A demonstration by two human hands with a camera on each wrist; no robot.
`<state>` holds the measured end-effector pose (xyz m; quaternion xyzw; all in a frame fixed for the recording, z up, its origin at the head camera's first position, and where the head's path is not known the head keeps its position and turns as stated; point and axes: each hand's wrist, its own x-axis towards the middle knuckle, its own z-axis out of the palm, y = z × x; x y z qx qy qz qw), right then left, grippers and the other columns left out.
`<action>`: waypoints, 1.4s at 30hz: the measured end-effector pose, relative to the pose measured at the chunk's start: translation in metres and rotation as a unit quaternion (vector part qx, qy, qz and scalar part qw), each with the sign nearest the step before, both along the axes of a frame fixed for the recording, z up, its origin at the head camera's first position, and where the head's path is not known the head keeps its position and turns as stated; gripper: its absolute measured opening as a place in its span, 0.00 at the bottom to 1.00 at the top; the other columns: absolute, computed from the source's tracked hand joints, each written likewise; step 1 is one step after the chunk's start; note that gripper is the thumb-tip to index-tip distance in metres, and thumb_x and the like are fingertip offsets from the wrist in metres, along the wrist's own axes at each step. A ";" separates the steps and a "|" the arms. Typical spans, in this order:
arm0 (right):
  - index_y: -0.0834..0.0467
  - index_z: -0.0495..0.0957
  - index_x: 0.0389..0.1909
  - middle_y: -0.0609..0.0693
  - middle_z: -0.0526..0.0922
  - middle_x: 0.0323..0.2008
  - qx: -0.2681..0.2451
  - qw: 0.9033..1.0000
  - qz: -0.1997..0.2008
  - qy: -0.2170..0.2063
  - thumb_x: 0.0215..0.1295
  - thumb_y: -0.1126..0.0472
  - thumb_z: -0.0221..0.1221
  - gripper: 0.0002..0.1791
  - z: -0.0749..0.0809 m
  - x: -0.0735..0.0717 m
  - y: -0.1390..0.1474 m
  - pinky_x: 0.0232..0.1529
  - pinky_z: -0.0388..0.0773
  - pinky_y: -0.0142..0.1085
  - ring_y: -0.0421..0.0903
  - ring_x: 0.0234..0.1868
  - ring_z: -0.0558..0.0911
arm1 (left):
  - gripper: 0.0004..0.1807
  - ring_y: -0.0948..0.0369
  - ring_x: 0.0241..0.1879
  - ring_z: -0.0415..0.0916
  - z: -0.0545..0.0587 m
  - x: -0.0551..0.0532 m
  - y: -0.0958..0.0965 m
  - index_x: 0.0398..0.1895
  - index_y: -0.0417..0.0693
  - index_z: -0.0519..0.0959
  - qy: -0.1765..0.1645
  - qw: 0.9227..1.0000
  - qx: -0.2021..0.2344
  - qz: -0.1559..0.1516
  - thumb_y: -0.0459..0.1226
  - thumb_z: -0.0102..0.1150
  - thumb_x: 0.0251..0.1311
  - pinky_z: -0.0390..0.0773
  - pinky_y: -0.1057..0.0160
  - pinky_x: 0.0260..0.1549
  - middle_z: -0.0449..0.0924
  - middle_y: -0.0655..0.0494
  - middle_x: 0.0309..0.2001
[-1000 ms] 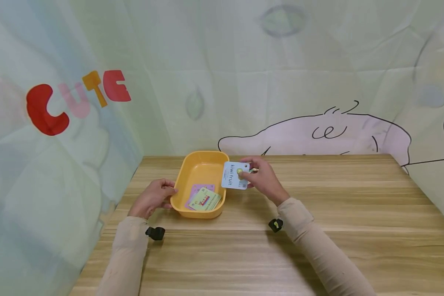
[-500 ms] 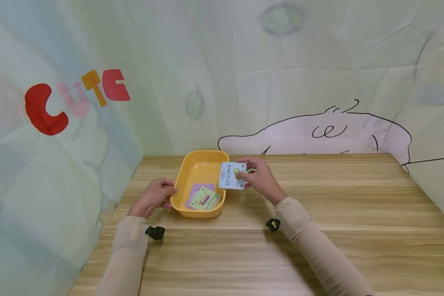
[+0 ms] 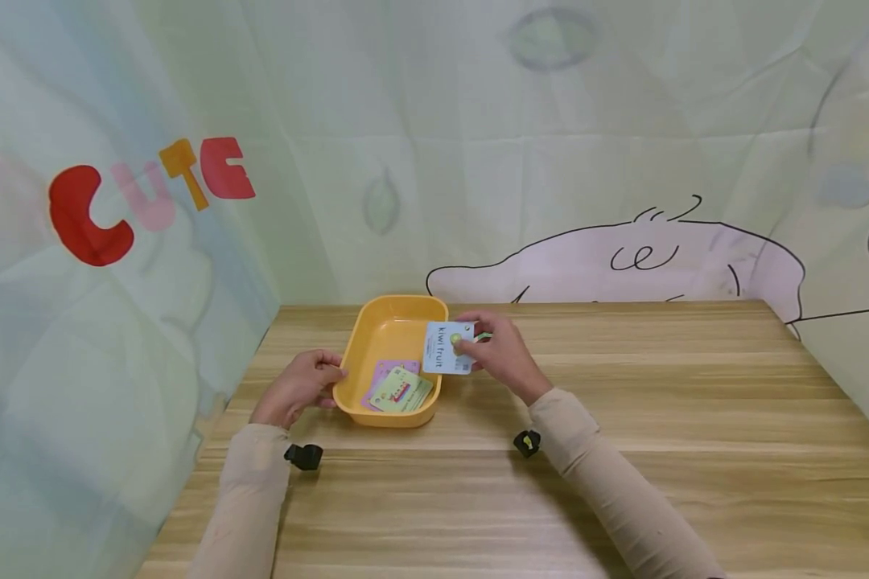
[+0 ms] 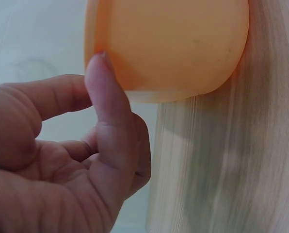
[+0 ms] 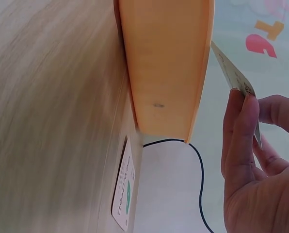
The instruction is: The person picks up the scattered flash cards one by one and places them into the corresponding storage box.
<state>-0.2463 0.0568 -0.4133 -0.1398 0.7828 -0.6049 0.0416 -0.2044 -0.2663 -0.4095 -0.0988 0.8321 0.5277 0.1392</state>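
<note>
A light-blue "kiwi fruit" card (image 3: 446,347) is pinched between thumb and fingers of my right hand (image 3: 505,354). The card overlaps the right rim of the yellow plastic basket (image 3: 387,334) in the head view; the right wrist view shows the card (image 5: 236,77) tilted, its far edge close to the rim. My left hand (image 3: 300,386) pinches the basket's left rim, with the thumb (image 4: 105,92) against the wall in the left wrist view. Inside the basket, a light-green card (image 3: 401,390) lies over a purple card (image 3: 376,386) at the near end.
Another card (image 5: 124,187), printed "dewdrop", lies on the wooden table (image 3: 434,507) beside the basket; in the head view my right hand mostly hides it. A printed cloth backdrop (image 3: 405,145) rises along the table's far and left edges.
My right hand has moved slightly left with the kiwi fruit card, bringing it further over the basket's right rim. The left hand and basket stay where they were.
</note>
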 end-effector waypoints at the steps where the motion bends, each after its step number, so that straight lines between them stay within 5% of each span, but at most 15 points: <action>1: 0.56 0.81 0.56 0.58 0.84 0.44 0.002 1.000 0.000 0.000 0.62 0.69 0.67 0.21 0.000 0.000 -0.001 0.31 0.87 0.43 0.51 0.39 0.83 | 0.17 0.57 0.36 0.80 0.000 0.000 0.000 0.60 0.34 0.69 0.000 1.000 0.000 0.000 0.36 0.52 0.74 0.87 0.60 0.33 0.75 0.43 0.50; 14: 0.56 0.80 0.58 0.58 0.83 0.45 0.019 1.000 0.002 -0.003 0.63 0.68 0.66 0.22 0.000 0.002 -0.009 0.36 0.88 0.51 0.52 0.39 0.83 | 0.18 0.58 0.36 0.81 0.001 0.002 0.000 0.60 0.33 0.69 0.002 1.000 0.010 -0.004 0.36 0.53 0.74 0.87 0.59 0.32 0.76 0.43 0.48; 25: 0.58 0.80 0.58 0.57 0.85 0.43 0.034 0.999 0.001 0.011 0.60 0.70 0.67 0.23 -0.001 0.003 -0.018 0.28 0.86 0.38 0.49 0.38 0.83 | 0.19 0.58 0.36 0.80 0.001 0.002 0.000 0.61 0.32 0.69 0.005 1.000 0.015 -0.005 0.36 0.53 0.74 0.86 0.60 0.30 0.76 0.43 0.48; 42: 0.60 0.80 0.58 0.58 0.83 0.41 0.039 0.999 0.015 -0.006 0.61 0.69 0.67 0.23 -0.001 0.007 -0.027 0.36 0.87 0.50 0.49 0.39 0.84 | 0.19 0.58 0.36 0.81 0.001 0.003 0.001 0.61 0.32 0.69 0.011 1.000 0.019 -0.009 0.35 0.53 0.74 0.87 0.59 0.30 0.76 0.42 0.48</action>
